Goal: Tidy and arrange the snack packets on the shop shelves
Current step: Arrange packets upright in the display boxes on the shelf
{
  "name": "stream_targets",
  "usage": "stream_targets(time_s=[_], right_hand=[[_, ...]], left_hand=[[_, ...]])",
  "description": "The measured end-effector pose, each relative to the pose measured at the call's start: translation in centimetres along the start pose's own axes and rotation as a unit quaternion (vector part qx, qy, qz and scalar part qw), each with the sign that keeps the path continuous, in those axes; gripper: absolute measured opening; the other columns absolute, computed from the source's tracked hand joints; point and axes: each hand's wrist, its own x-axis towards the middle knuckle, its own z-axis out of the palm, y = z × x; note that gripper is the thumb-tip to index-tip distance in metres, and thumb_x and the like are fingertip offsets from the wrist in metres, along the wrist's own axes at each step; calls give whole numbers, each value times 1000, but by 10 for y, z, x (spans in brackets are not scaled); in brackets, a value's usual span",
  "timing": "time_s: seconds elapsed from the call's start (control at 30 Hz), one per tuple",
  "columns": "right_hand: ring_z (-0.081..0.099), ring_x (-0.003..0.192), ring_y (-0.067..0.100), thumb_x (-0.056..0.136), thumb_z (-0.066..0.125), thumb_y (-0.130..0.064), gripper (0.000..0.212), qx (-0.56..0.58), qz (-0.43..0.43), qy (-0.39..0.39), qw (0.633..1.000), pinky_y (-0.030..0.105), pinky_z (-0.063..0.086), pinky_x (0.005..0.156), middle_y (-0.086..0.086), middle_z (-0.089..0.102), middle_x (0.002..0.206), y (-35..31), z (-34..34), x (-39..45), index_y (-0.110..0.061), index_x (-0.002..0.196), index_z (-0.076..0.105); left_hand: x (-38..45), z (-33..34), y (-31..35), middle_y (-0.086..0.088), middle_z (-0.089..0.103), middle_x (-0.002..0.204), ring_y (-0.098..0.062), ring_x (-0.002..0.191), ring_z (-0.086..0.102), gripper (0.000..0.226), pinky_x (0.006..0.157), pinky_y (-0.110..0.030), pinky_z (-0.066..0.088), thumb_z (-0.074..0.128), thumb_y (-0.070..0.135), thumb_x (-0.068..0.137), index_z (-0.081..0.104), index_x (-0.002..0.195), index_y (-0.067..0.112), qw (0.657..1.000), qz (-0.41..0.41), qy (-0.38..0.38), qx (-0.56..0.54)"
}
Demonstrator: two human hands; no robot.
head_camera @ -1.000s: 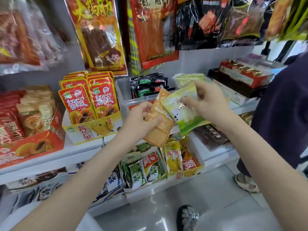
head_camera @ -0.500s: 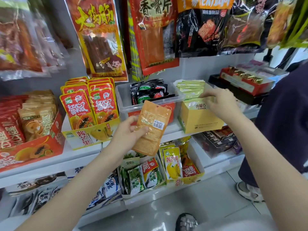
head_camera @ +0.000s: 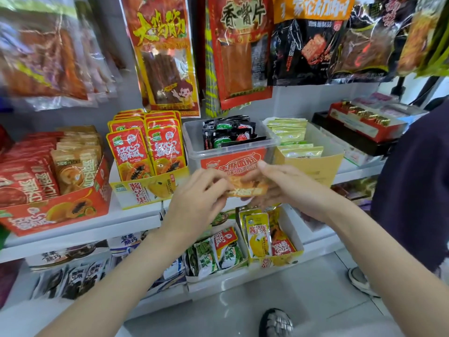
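- So it's a small shop corner: white tiered shelves (head_camera: 136, 221) packed with snack cartons, glossy grey tiled floor (head_camera: 303, 288) below, and big hanging bags of red, orange and black snacks along the top.
- Middle shelf from the left: an open red cardboard carton (head_camera: 56, 212) of red and tan packets, a yellow display box of red papaya-print packets (head_camera: 145, 152), a clear plastic tub (head_camera: 230, 147) with small black sachets, then a plain yellow carton (head_camera: 313, 166) with pale green foil packets (head_camera: 289, 132) stacked in it.
- Lower shelf has a little yellow box of yellow mango-print packets (head_camera: 258, 237), and green-and-white ones just beside it on the left.
- Someone in dark clothes (head_camera: 418, 186) stands at the right edge, pale shoe on the floor.
- The flat orange snack packet (head_camera: 247, 187) is up in the air in front of the clear tub, held at both ends: left hand (head_camera: 196, 203) pinches its left side, right hand (head_camera: 291, 188) curls round the right.
- Versus half a second back: the right hand was up at the green packets in the yellow carton, and the left had the orange packet alone, standing upright. Now it's tipped on its side, both hands on it.
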Motion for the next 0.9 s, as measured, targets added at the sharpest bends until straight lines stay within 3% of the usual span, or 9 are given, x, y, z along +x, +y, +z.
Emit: stream_targets(time_s=[0.1, 0.2, 0.3, 0.4, 0.57, 0.63, 0.73, 0.8, 0.9], right_hand=[[67, 76, 7, 88, 58, -22, 16, -16, -62, 62, 996, 15, 52, 68, 5, 73, 87, 2, 4, 7, -13, 91, 70], [60, 67, 11, 82, 65, -6, 16, -103, -107, 85, 985, 28, 50, 71, 2, 70, 91, 2, 3, 12, -21, 82, 69], [52, 62, 16, 85, 58, 3, 25, -107, -170, 28, 979, 28, 45, 61, -16, 62, 86, -9, 13, 12, -21, 87, 63], [56, 66, 15, 87, 55, 5, 40, -54, -214, 30, 975, 26, 47, 58, -9, 63, 78, -16, 31, 19, -29, 108, 54], [68, 74, 14, 81, 67, -6, 62, 54, -162, 43, 984, 33, 58, 61, 1, 68, 100, -29, 67, 37, -35, 127, 38], [66, 63, 10, 84, 62, -1, 42, 84, -145, 68, 983, 30, 57, 54, 4, 64, 95, -35, 93, 51, -24, 116, 49], [62, 68, 12, 88, 55, 3, 19, 81, -176, 167, 967, 28, 58, 58, 1, 56, 85, -49, 134, 78, -15, 95, 56], [60, 72, 15, 89, 52, 2, 17, 19, -242, 211, 947, 27, 58, 62, -8, 53, 78, -67, 159, 97, -15, 91, 55], [56, 74, 13, 87, 51, 3, 19, -111, -348, 252, 896, 13, 39, 61, -4, 61, 79, -94, 191, 122, -12, 95, 59]], left_hand=[[-8, -9, -1, 4, 57, 112, -10, 105, 47, 29, 84, -36, 48, 51, 43, 81, 62, 98, 23, 992, -77, -74, -67], [-12, -26, -8, 16, 40, 131, -4, 124, 35, 37, 101, -31, 33, 48, 63, 75, 55, 105, 42, 932, -252, -103, -238], [-18, -44, -17, 12, 43, 134, -6, 119, 45, 50, 92, -29, 47, 64, 48, 79, 43, 123, 41, 869, -349, -82, -343], [-26, -61, -20, 7, 62, 111, -7, 97, 60, 36, 78, -24, 53, 65, 15, 82, 54, 110, 34, 812, -390, -63, -430], [-42, -82, -31, 11, 61, 93, -8, 89, 58, 29, 74, -22, 54, 65, 6, 83, 56, 92, 32, 830, -413, 35, -373], [-48, -94, -40, 11, 59, 97, -5, 90, 55, 26, 69, -13, 49, 64, 8, 84, 54, 95, 29, 846, -417, 51, -328], [-62, -111, -55, 3, 60, 99, -8, 81, 54, 31, 65, -13, 41, 60, 15, 88, 54, 117, 21, 910, -390, 26, -136], [-76, -122, -70, -3, 61, 107, -18, 91, 57, 39, 77, -25, 43, 56, 15, 89, 49, 128, 15, 931, -366, 20, -1], [-98, -139, -99, -8, 46, 134, -30, 120, 39, 49, 101, -36, 31, 52, 17, 90, 38, 136, 9, 906, -399, -36, 134]])
